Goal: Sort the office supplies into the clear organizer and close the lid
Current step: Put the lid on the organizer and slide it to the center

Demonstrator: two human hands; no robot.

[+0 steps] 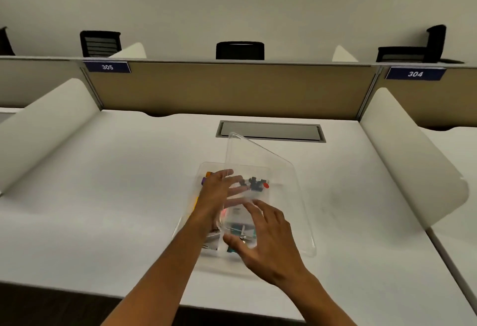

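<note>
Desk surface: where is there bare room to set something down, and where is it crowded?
Bare patches: the desk left of the clear organizer up to the curved left divider, and right of the lid up to the right divider. Crowded: the middle, where left hand and right hand meet the organizer below the cable hatch.

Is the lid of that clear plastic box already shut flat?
No, the clear plastic lid is tilted up at an angle over the clear plastic organizer box, with both hands at it.
</note>
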